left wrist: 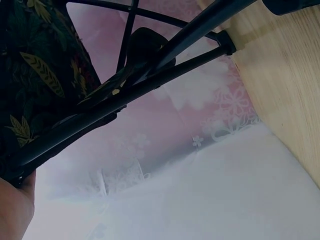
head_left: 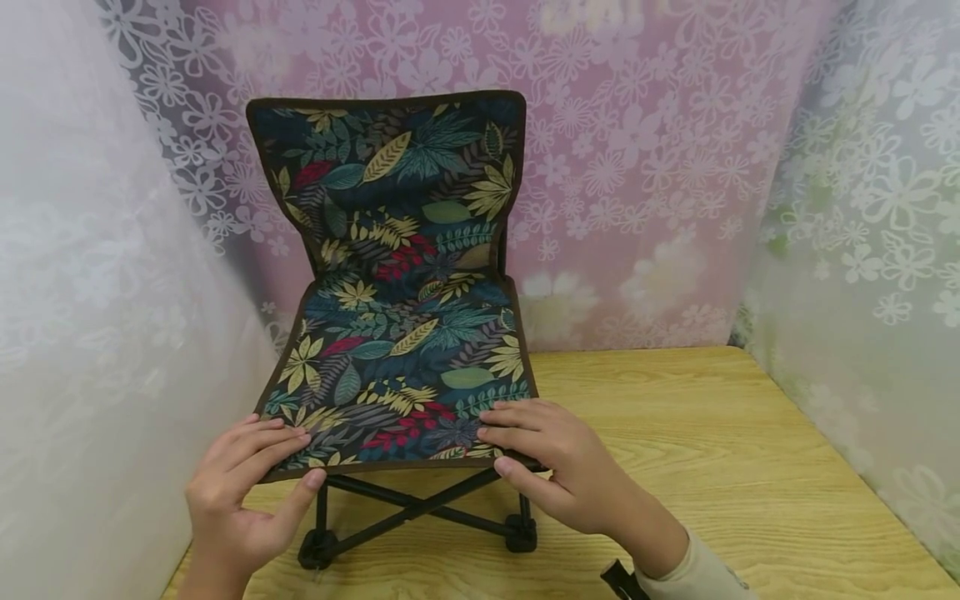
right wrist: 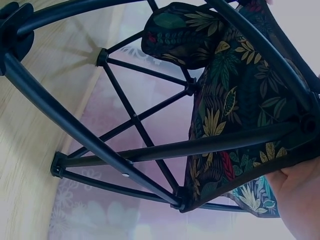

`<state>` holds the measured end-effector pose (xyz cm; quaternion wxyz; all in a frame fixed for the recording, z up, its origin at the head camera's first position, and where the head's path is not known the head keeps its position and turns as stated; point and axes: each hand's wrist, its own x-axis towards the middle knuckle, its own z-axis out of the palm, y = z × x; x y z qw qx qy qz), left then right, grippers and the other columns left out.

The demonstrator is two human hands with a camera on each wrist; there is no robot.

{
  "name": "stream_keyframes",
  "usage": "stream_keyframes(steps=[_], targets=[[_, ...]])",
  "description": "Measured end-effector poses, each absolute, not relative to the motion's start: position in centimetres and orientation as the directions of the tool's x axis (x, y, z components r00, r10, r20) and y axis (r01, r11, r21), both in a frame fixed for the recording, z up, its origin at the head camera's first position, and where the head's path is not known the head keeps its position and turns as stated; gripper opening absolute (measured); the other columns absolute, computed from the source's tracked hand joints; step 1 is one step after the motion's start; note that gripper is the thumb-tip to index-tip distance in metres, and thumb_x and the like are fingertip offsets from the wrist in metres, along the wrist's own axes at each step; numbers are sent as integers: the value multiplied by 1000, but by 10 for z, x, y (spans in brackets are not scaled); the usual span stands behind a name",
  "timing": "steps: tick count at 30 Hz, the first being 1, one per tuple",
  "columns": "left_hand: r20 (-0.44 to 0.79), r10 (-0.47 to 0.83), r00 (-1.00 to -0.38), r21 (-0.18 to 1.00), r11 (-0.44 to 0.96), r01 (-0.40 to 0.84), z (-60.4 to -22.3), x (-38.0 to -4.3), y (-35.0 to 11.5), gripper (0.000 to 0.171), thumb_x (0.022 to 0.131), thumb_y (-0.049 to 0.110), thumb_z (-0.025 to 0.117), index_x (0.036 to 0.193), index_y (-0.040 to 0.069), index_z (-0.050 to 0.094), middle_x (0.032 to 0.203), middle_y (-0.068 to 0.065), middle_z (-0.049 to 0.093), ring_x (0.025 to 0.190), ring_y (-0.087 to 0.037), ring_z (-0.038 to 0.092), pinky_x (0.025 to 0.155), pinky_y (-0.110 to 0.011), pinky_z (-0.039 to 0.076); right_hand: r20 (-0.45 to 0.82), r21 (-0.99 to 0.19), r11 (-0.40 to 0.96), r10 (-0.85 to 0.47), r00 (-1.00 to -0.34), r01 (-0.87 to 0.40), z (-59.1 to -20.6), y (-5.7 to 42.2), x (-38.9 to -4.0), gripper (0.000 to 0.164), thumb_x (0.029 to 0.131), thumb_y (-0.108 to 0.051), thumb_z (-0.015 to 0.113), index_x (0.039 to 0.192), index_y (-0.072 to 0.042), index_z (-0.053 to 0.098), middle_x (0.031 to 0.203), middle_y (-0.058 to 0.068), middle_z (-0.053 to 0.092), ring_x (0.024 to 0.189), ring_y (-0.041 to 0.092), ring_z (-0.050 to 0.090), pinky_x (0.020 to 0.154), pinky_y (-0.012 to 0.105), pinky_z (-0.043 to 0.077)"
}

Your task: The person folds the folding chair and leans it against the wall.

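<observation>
At the far left of the head view hangs a pale sheet (head_left: 90, 250). Lower left, the left hand (head_left: 243, 492) lies on the front corner of the seat, fingers extended over the cloth and thumb reaching along the front edge; it looks laid on rather than clenched.

At centre-left stands the folding chair (head_left: 397, 333), upright, its leaf-patterned backrest (head_left: 390, 183) raised and its seat (head_left: 397, 375) spread out below. Under the front edge, crossed bars (head_left: 416, 506) run between black feet (head_left: 318, 548) on the counter (head_left: 712, 467). The right wrist view shows more bars (right wrist: 135, 119) crossing under the cloth. Judging by this, the unfolding is essentially done: frame opened, seat stretched, back standing. No folded section shows, so little appears to be left, at most some settling of the seat.

Just right of centre, low in the frame, the right hand (head_left: 558, 462) rests on the opposite front corner, fingers extended, likewise not clenched. A pale sleeve (head_left: 701, 562) follows at lower right.
</observation>
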<state>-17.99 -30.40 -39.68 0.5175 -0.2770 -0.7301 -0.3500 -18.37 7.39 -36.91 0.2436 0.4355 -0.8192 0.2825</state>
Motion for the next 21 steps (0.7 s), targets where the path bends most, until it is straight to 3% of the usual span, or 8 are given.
stream_keyframes(steps=[6, 21], targets=[[949, 55, -309, 222, 580, 784, -400, -183, -310, 43, 91, 45, 83, 94, 2, 84, 93, -16, 80, 107, -19, 70, 119, -30, 44, 637, -266, 479, -564, -525, -837, -369, 71, -180, 39, 100, -16, 71, 138, -21, 72, 143, 0, 70, 137, 22, 63, 114, 47, 50], [956, 80, -281, 190, 561, 806, -396, -184, -312, 45, 90, 46, 83, 93, 2, 84, 91, -16, 80, 99, -25, 71, 115, -27, 46, 639, -268, 498, -549, -539, -825, -369, 70, -179, 39, 99, -15, 72, 137, -22, 72, 142, -1, 70, 137, 23, 64, 116, 44, 48]])
